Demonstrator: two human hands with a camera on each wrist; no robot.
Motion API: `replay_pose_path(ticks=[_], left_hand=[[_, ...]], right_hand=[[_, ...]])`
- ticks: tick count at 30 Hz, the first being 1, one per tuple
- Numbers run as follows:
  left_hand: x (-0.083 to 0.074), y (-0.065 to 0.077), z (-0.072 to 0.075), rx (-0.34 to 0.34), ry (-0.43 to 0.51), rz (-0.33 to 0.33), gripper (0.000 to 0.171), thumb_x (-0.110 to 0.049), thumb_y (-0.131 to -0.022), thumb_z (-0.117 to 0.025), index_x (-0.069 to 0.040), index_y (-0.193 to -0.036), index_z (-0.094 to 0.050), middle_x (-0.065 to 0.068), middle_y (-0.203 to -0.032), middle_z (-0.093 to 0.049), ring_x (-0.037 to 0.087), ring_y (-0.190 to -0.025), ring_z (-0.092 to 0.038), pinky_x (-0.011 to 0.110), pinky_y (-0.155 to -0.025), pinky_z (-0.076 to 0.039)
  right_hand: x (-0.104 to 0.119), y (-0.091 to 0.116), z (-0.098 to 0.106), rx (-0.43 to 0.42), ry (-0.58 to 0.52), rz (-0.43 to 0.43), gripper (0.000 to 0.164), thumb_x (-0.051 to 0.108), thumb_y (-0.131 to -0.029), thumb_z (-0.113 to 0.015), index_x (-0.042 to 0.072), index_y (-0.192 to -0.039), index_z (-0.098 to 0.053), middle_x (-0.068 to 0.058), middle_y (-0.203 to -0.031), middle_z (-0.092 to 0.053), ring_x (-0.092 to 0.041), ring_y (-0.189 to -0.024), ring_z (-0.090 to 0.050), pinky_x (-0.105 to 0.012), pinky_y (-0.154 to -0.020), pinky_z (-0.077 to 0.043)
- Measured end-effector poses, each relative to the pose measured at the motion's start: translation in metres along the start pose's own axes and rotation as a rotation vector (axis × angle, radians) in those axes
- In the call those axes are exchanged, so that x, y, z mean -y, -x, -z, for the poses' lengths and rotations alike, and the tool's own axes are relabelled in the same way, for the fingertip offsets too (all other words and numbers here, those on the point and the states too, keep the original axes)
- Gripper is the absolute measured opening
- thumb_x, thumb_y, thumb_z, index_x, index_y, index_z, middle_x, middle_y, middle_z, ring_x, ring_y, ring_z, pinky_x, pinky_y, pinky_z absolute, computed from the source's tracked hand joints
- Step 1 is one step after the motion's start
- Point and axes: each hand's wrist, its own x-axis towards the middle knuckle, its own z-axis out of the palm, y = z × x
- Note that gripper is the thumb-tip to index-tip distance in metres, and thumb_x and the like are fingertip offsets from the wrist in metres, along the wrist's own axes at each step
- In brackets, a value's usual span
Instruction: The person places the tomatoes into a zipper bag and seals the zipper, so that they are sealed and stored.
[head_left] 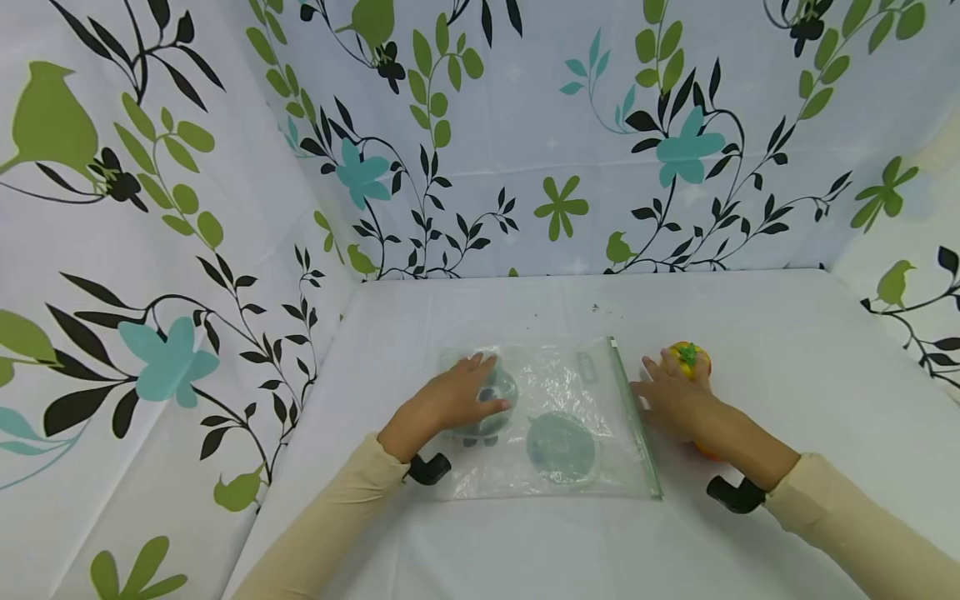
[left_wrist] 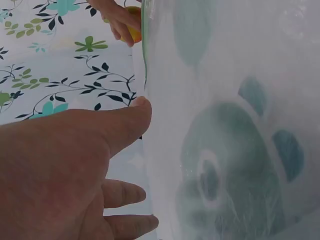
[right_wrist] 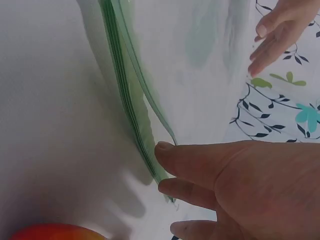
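A clear zip bag (head_left: 517, 458) printed with pale green shapes lies flat on the white table, its green zip edge (head_left: 637, 425) to the right. Over the bag's left part is my left hand (head_left: 453, 400), fingers extended, nothing in its grasp. My right hand (head_left: 675, 404) is at the zip edge, with thumb and fingertips right at the green strip (right_wrist: 122, 75) in the right wrist view. The two lips of the zip stand apart there. Just beyond the right fingers sits a yellow, pepper-like thing (head_left: 682, 348) with a green top. A red-orange thing (right_wrist: 55, 232) is partly hidden under the right wrist.
The white table (head_left: 480, 308) meets a patterned cloth backdrop (head_left: 510, 167) at its far edge. More of this cloth (head_left: 150, 250) hangs along the left side. Each wrist carries a black camera mount, such as the left one (head_left: 429, 469).
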Motion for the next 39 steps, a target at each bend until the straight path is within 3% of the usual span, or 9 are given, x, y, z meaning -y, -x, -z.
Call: replay_pose_path(ticks=[5,10,14,19,24,28,39], left_hand=[[-0.011,-0.006,-0.003,0.025,-0.003,-0.076,0.079,-0.051,-0.107,-0.058,-0.007,-0.166,-0.032,0.017,-0.173,-0.027,0.033,-0.161,-0.025,0.052,-0.127,-0.027],[-0.036,-0.014,-0.009,0.062,-0.017,-0.117,0.074,-0.05,-0.107,-0.057,-0.009,-0.165,-0.036,0.014,-0.172,-0.03,0.027,-0.16,-0.028,0.047,-0.127,-0.029],[-0.058,-0.031,-0.019,0.093,-0.06,-0.152,0.074,-0.052,-0.107,-0.057,-0.012,-0.165,-0.037,0.012,-0.173,-0.029,0.025,-0.159,-0.03,0.043,-0.126,-0.03],[-0.089,-0.055,-0.035,0.061,-0.148,-0.171,0.084,-0.062,-0.105,-0.053,-0.008,-0.166,-0.031,0.013,-0.175,-0.023,0.029,-0.161,-0.024,0.045,-0.129,-0.023],[-0.114,-0.074,-0.042,0.012,-0.123,-0.148,0.099,-0.07,-0.101,-0.052,-0.006,-0.169,-0.019,0.015,-0.177,-0.011,0.031,-0.164,-0.011,0.047,-0.131,-0.016],[-0.128,-0.086,-0.044,0.011,-0.134,-0.132,0.106,-0.074,-0.098,-0.054,-0.007,-0.17,-0.013,0.014,-0.178,-0.007,0.031,-0.165,-0.007,0.047,-0.131,-0.014],[-0.137,-0.098,-0.055,0.056,-0.212,-0.03,0.115,-0.081,-0.093,-0.052,-0.01,-0.171,-0.006,0.01,-0.178,0.0,0.031,-0.165,-0.001,0.047,-0.132,-0.007]], right_hand=[[0.003,0.0,-0.001,0.011,0.002,0.015,0.047,0.026,-0.098,-0.073,0.01,-0.142,-0.068,-0.034,-0.161,-0.038,-0.062,-0.152,-0.019,-0.086,-0.112,-0.004],[0.006,-0.001,-0.002,0.023,0.009,0.001,0.049,0.027,-0.097,-0.074,0.009,-0.142,-0.067,-0.033,-0.162,-0.038,-0.061,-0.153,-0.019,-0.086,-0.112,-0.003],[0.006,-0.002,-0.002,0.031,0.013,-0.001,0.051,0.027,-0.096,-0.076,0.009,-0.143,-0.066,-0.032,-0.163,-0.037,-0.06,-0.153,-0.018,-0.086,-0.112,-0.003],[0.007,-0.001,-0.003,0.032,0.014,-0.001,0.052,0.027,-0.094,-0.079,0.008,-0.141,-0.068,-0.031,-0.163,-0.038,-0.061,-0.153,-0.02,-0.087,-0.112,-0.005],[0.007,-0.003,-0.006,0.018,0.03,0.01,0.052,0.028,-0.092,-0.081,0.007,-0.139,-0.069,-0.031,-0.161,-0.04,-0.062,-0.151,-0.022,-0.087,-0.111,-0.007],[0.006,-0.003,-0.006,0.018,0.021,0.01,0.056,0.028,-0.092,-0.082,0.005,-0.141,-0.067,-0.031,-0.162,-0.04,-0.061,-0.152,-0.021,-0.087,-0.111,-0.007],[0.008,0.002,-0.005,0.03,-0.009,0.026,0.064,0.029,-0.092,-0.082,0.002,-0.146,-0.061,-0.031,-0.163,-0.037,-0.061,-0.153,-0.018,-0.086,-0.112,-0.003]])
